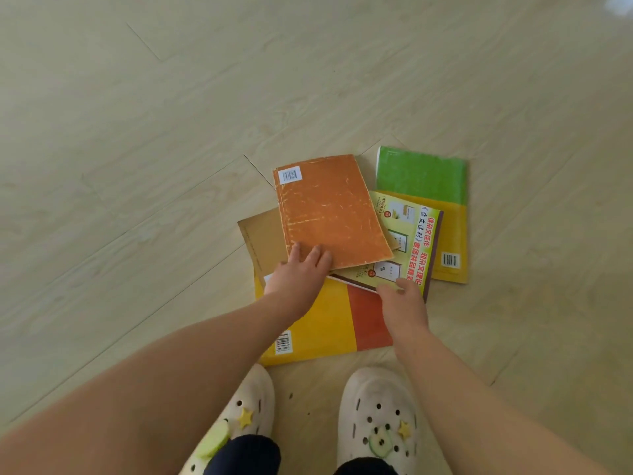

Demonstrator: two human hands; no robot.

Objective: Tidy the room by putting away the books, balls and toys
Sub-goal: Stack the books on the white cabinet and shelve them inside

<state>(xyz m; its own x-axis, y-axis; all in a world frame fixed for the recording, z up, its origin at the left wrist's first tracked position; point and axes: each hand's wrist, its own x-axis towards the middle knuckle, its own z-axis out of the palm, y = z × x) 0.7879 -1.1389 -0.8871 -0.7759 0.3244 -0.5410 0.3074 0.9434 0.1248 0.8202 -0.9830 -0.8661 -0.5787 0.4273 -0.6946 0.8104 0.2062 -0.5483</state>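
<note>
We are at the book step of the tidying: five books lie in a loose, overlapping heap on the floor (137,132) just beyond our shoes (376,413), and we are bent over them to gather them. Our left hand (301,272) rests with fingers spread and straight on the near left corner of the orange book (332,210), which lies on top of the heap, barcode side up. Our right hand (402,299) is at the near edge of the lime book (416,234); its thumb lies on the cover and its fingers curl down at the edge, so we judge it to be pinching that book. Beneath them lie a brown book (263,238) poking out to the left, a yellow-red book (329,323) nearest our feet, and a green book (421,176) at the far right. No balls or toys show here. The next move, as we judge it, calls for squaring the skewed books into one stack, sliding fingers beneath the lowest cover, and lifting with both hands so the slick covers do not slip apart. As for containers, we see no shelf, box or basket in this view, so where the books should go cannot be told from here.
</note>
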